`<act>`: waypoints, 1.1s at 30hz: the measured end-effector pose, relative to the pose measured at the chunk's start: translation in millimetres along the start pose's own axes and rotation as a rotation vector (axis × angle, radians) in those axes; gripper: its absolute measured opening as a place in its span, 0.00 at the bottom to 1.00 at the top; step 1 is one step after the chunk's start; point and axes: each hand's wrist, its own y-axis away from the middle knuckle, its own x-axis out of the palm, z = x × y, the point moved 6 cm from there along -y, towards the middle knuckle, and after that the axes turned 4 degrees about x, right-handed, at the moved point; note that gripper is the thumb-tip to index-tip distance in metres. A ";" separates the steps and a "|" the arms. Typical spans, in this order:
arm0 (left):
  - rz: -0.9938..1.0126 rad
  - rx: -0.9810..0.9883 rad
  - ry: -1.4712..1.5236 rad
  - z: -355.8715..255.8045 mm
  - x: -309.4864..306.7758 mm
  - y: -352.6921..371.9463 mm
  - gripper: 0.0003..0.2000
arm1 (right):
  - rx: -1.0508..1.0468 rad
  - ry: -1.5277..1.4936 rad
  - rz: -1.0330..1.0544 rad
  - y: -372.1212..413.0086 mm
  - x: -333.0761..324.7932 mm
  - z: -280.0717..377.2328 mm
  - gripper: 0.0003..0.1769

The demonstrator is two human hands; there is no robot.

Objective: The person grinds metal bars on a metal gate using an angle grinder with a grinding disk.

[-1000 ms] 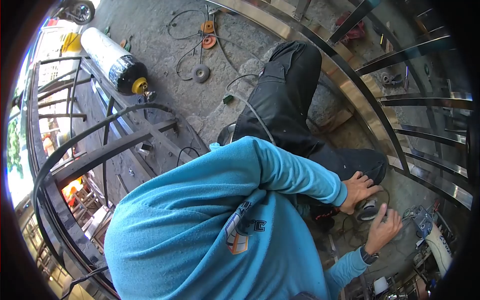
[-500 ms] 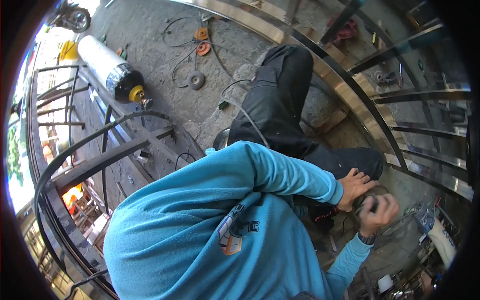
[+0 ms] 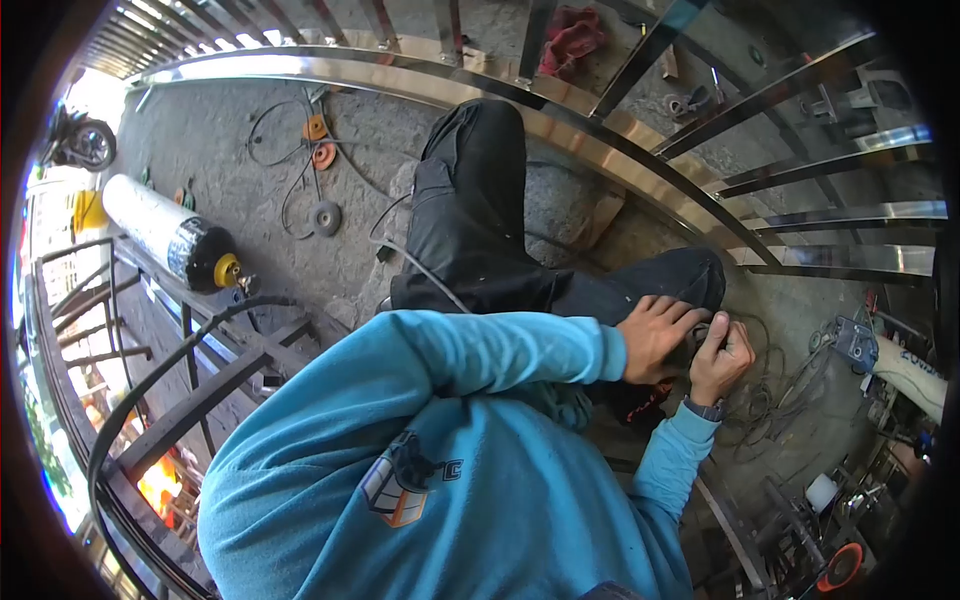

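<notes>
My left hand lies beside my bent knee, its fingers curled over a dark, rounded object. Facing it from the right is my right hand, which wears a dark band at the wrist. Its thumb points up and its fingers curl against the same object. Most of that object is hidden behind the two hands, so its kind cannot be made out. A grey cable crosses my dark trousers. Below the hands there is a red and black patterned item, partly covered.
A metal railing curves along the top and right. At the left lie a gas cylinder and a dark steel frame. Orange discs and a grey wheel lie on the concrete. A white cylinder stands at right.
My view has turned, so the scene sits further left and mostly lower. My right hand, blurred with motion over the dark object before, now shows clearly with its thumb raised. My left hand stays at the object.
</notes>
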 end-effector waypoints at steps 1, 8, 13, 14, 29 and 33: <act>0.102 -0.020 -0.121 -4.9 -9.7 12.9 0.57 | 0.028 0.032 0.023 4.1 -2.0 -11.0 0.27; 0.387 -0.303 0.034 32.3 -20.1 57.6 0.51 | 0.983 -1.177 -0.359 46.9 -23.7 -101.2 0.31; 0.389 -0.403 0.461 6.0 -43.4 33.0 0.45 | 1.086 -1.529 -0.014 77.6 46.2 -15.1 0.46; 0.240 -0.292 0.385 -3.7 -45.3 29.0 0.42 | 1.035 -1.538 0.104 74.8 55.5 14.5 0.47; -1.222 -0.488 -0.197 215.6 -363.5 226.0 0.12 | 0.466 -2.335 0.477 47.5 84.2 12.7 0.45; -0.686 -1.065 -0.604 338.3 -318.0 389.7 0.27 | 0.509 -2.446 0.455 43.5 91.1 -5.1 0.49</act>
